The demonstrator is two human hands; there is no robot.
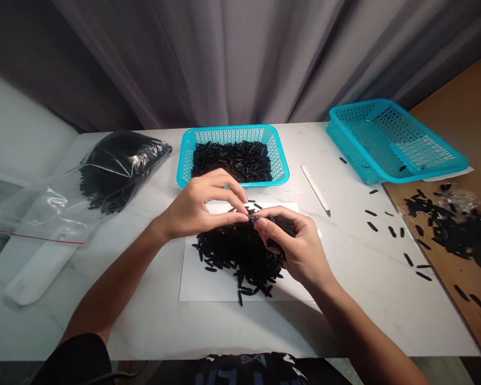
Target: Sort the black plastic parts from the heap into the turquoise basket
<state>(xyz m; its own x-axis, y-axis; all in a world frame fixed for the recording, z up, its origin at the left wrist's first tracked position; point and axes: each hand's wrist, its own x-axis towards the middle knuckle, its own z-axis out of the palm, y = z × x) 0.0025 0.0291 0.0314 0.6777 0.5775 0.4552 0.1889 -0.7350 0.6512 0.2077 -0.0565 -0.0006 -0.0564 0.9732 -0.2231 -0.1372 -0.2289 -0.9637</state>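
Observation:
A heap of small black oblong pieces (pixel 240 254) lies on a white sheet (pixel 200 283) in the middle of the white table. Both of my hands hover over it, meeting at the fingertips. My left hand (pixel 202 206) pinches one end of a thin black piece (pixel 251 217) between thumb and fingers. My right hand (pixel 294 243) is curled, its fingers closed on several black pieces, and its thumb and forefinger meet the same thin piece.
A turquoise basket (pixel 281 171) of black pieces stands just beyond the sheet. An empty turquoise basket (pixel 393 141) sits tilted at the back right. A plastic bag (pixel 116 166) of black pieces lies at left. A white stick (pixel 315 188) and scattered pieces (pixel 444 219) lie at right.

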